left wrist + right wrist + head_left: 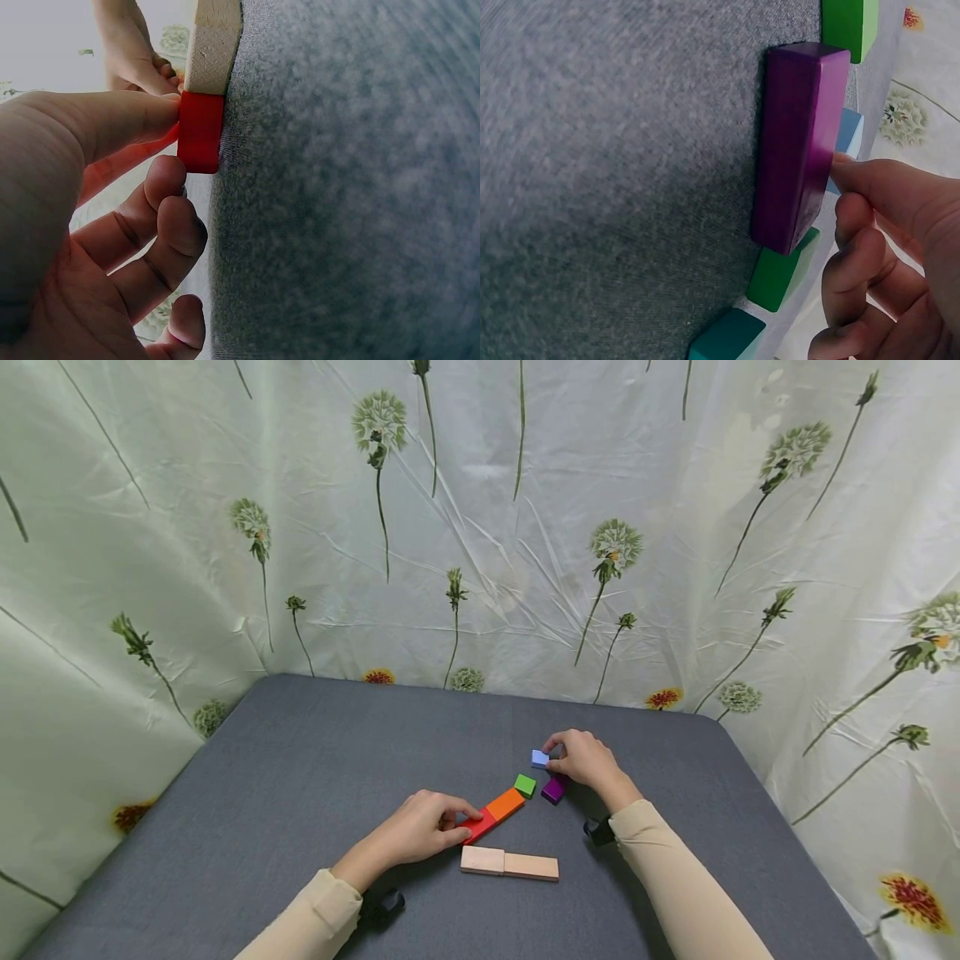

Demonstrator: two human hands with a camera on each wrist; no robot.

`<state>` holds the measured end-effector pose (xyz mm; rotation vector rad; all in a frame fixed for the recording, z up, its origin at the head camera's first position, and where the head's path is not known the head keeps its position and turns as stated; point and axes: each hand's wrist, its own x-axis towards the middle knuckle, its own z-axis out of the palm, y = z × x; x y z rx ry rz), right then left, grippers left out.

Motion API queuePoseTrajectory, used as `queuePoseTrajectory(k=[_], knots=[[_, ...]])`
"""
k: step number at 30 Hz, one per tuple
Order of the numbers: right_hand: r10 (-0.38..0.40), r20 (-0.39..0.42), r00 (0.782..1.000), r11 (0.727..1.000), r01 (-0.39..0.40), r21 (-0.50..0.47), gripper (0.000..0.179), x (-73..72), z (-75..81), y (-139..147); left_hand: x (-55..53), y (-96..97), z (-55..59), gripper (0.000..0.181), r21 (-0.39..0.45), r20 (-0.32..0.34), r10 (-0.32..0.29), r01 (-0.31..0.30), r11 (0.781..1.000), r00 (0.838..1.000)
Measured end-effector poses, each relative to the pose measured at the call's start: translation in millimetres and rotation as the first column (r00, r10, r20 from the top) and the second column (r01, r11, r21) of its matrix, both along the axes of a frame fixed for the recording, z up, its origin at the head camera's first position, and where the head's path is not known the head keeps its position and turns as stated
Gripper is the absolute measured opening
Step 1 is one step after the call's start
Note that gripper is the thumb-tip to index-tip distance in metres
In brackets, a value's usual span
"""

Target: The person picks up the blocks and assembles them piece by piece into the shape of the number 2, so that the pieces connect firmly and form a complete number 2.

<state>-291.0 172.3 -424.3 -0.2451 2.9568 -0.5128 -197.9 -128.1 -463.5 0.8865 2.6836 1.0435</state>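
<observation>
On our worktop (300, 777), a purple block (553, 790) sits just beside the right hand (590, 762), a dark green block (784, 274) and a teal block (727, 337) near it; an orange block (506, 804) touches the red block (480, 827), a green block (525, 786) follows, and two wooden blocks (482, 860) lie on the near side. Fingers bent, our left hand (427, 827) pinches the red block and our right hand the blue block (540, 759) beyond the purple.

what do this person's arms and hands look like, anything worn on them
The left sleeve and right sleeve are long, plain and cream, creased near their ends. The left wrist device and right wrist device are small and black. The left hand and right hand are bare, without gloves.
</observation>
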Motion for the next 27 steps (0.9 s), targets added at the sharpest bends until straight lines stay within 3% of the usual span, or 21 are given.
queuePoseTrajectory(k=[27], knots=[[0.095,0.025,0.995,0.995,-0.095,-0.015,0.021,-0.1,2.5,-7.3,-0.8,0.0,-1.0,0.021,-0.010,0.005,0.006,-0.006,1.000,1.000]])
